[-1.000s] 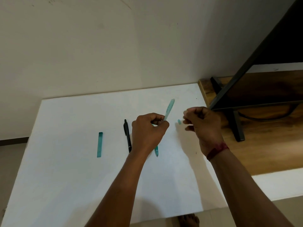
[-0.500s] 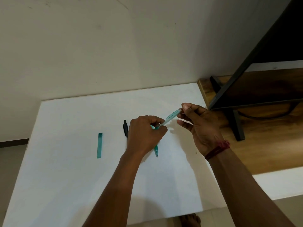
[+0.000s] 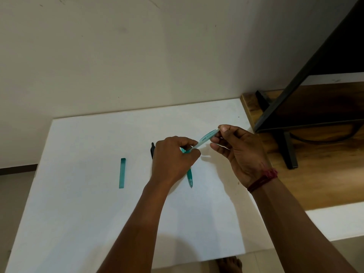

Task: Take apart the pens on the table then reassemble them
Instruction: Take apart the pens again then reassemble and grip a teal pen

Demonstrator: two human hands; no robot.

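Observation:
My left hand [image 3: 173, 160] grips the lower end of a pale teal pen barrel [image 3: 205, 138] held above the white table [image 3: 78, 213]. The thumb and fingers of my right hand [image 3: 240, 152] pinch the barrel's upper end. A second teal pen [image 3: 190, 177] lies on the table just below my left hand, tip toward me. The top of a black pen [image 3: 152, 149] shows from behind my left hand; the rest is hidden. A teal pen cap [image 3: 122, 173] lies flat to the left.
A wooden surface [image 3: 325, 184] adjoins the table on the right, with a dark stand [image 3: 289, 152] and a black frame on it. The wall rises close behind the table. A bare foot [image 3: 229, 265] shows below the table's near edge.
My right hand moved in and took hold of the barrel's upper end. The barrel tilted from steeply upright to slanting right. The small teal piece seen near my right hand is out of sight.

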